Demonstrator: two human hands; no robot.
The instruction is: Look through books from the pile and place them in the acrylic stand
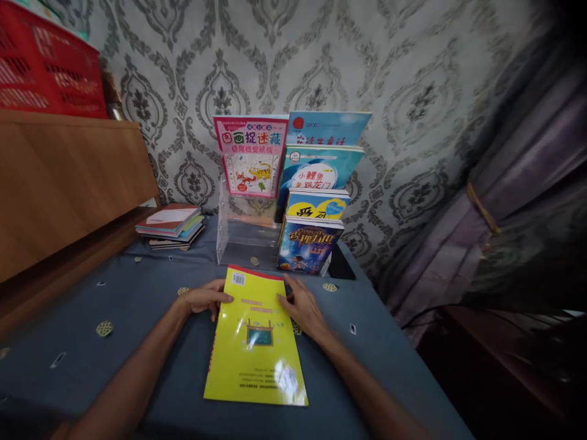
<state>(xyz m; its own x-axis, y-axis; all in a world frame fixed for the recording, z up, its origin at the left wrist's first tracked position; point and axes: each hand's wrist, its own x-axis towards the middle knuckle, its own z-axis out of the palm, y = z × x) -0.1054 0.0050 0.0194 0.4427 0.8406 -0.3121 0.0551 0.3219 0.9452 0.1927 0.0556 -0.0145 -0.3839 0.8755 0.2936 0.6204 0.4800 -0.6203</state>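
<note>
A glossy yellow book with a red far edge and a small chalkboard picture is between my two hands, its barcode at the far left corner. My left hand grips its left edge, thumb on the cover and fingers partly hidden beneath. At the right edge, my right hand holds the book near its far corner. Just beyond stands a clear stepped rack. A pink book leans on its upper left. Its right side carries a blue book, a teal book, a yellow-and-blue book and a dark blue book.
A stack of books and booklets lies at the back left of the cloth-covered table. A dark flat object rests behind the rack's right side. A wooden cabinet bears a red basket. Curtains hang at right.
</note>
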